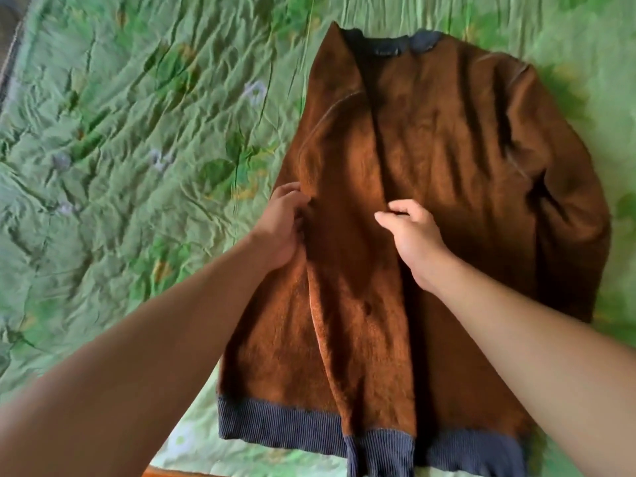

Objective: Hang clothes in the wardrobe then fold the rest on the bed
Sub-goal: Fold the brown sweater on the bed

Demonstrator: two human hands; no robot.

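We see a brown cardigan (447, 166) lying flat on the bed (103, 132), in the middle and right of the frame. Its neck points to the top of the frame and its bottom edge is near the bottom of the frame. The bed has a crinkly green cover (144, 80) with leaves and pale flowers on it. A blue stripy band (275, 425) runs along the bottom of the cardigan, and a blue collar (423, 41) sits at the top. One front flap is folded over toward the middle.

Both hands are on the flap, near the middle of the frame. The left hand (282, 228) grips its outer fold, with the fingers curled into the cloth. The right hand (409, 235) pinches the flap's inner edge with curled fingers and thumb. The two hands are near each other but do not touch.
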